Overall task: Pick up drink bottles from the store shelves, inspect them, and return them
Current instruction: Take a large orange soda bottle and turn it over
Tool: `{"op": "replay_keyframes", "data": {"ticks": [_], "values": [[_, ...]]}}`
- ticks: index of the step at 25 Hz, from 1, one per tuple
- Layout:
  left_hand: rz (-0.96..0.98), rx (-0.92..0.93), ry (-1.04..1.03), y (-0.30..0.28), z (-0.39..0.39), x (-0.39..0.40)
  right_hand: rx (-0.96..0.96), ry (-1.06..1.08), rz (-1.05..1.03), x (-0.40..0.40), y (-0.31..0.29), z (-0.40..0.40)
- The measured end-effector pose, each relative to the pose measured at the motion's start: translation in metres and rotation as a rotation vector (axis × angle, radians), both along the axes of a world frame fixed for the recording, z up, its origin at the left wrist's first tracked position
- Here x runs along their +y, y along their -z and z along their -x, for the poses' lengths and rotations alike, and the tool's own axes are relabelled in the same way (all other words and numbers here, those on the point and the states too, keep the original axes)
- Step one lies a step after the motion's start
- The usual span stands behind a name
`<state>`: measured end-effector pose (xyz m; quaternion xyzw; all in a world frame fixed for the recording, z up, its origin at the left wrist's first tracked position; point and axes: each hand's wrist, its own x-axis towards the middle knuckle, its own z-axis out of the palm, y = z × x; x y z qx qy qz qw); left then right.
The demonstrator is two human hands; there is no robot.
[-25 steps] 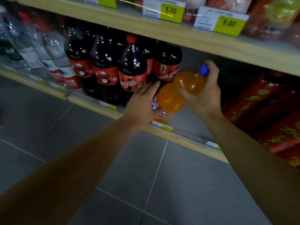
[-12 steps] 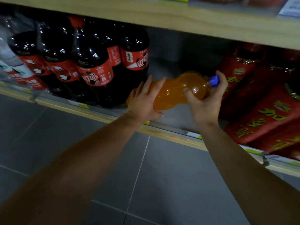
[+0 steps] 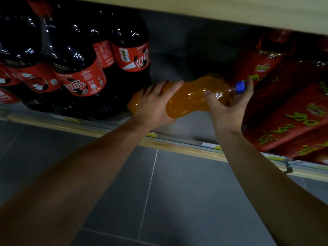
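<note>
A large orange soda bottle (image 3: 190,96) with a blue cap (image 3: 240,86) lies nearly on its side over the bare grey gap of the bottom shelf (image 3: 188,126). My left hand (image 3: 154,105) wraps its lower body, hiding the label. My right hand (image 3: 229,107) grips the neck, with fingers up beside the cap. The cap points right, toward the red cartons.
Dark cola bottles with red labels (image 3: 79,75) crowd the shelf to the left of the gap. Red cartons with green lettering (image 3: 287,112) are stacked on the right. A wooden upper shelf edge (image 3: 213,11) runs overhead. Grey floor tiles (image 3: 159,201) lie below.
The bottle has tipped from leaning upright to almost horizontal and moved lower into the shelf gap. Both hands stayed on it; the view dropped and closed in on the bottom shelf.
</note>
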<state>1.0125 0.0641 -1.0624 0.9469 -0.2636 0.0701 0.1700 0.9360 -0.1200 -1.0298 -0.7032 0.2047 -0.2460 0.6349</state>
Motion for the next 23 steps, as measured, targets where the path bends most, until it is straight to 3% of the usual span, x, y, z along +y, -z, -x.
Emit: {"op": "replay_keyframes", "data": {"ticks": [9,15,23], "values": [[0.418,0.085,-0.088,-0.038,0.048,-0.001,-0.157,-0.050,0.151,0.032,-0.056,0.012],[0.424,0.122,-0.081,-0.037,0.121,0.018,-0.056,-0.072,0.188,0.047,-0.055,0.070],[0.289,0.303,-0.181,0.044,0.209,0.052,0.197,-0.109,0.115,0.085,0.022,0.142]]}}
